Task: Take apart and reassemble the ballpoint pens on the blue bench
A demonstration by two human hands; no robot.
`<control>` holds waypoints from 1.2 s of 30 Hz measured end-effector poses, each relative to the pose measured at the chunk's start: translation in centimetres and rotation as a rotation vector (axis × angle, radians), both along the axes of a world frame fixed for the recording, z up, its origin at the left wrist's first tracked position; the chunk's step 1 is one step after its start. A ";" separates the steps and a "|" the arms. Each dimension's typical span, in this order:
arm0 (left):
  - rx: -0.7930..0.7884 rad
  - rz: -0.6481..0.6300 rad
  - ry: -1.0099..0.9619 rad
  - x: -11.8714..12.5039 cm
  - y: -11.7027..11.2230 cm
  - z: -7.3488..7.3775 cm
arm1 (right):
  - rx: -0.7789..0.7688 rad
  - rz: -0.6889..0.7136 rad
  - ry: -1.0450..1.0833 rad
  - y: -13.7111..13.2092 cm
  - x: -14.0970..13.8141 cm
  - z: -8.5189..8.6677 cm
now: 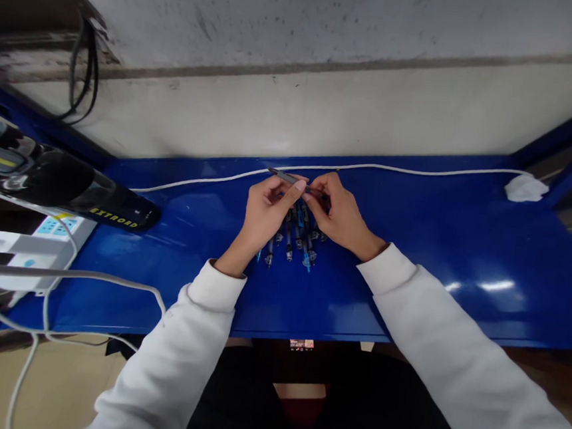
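My left hand (265,211) and my right hand (339,214) meet above the blue table (437,254). Together they pinch a slim grey pen (285,176) that lies level between their fingertips and sticks out to the left. Under both hands lies a bunch of several dark and blue pens (294,238), tips toward me. Both arms wear white sleeves.
A white cable (420,171) runs along the table's back edge to a crumpled white tissue (524,188) at the far right. At the left sit a black device with yellow lettering (91,201), a white power strip (37,246) and loose white cords.
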State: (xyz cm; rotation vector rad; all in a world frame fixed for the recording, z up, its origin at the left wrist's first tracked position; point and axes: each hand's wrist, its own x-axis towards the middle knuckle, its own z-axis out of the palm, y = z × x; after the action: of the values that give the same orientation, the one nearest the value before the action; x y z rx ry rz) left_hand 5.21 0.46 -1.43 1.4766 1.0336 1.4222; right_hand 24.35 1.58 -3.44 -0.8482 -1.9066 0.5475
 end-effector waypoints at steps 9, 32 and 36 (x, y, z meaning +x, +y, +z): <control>0.007 0.001 0.003 0.1 0.0 -0.1 | 0.012 0.036 -0.036 -0.1 0.1 0.4; 0.008 0.020 -0.019 -0.1 0.2 -0.1 | 0.012 0.012 -0.041 0.0 0.1 0.4; 0.013 0.027 -0.026 -0.2 0.2 0.1 | 0.008 0.024 -0.055 -0.1 0.1 0.4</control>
State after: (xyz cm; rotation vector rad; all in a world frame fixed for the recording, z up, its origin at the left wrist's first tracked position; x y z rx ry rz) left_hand 4.99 0.70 -1.37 1.4554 1.0334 1.4655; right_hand 24.48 1.53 -3.02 -0.8438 -1.9702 0.5358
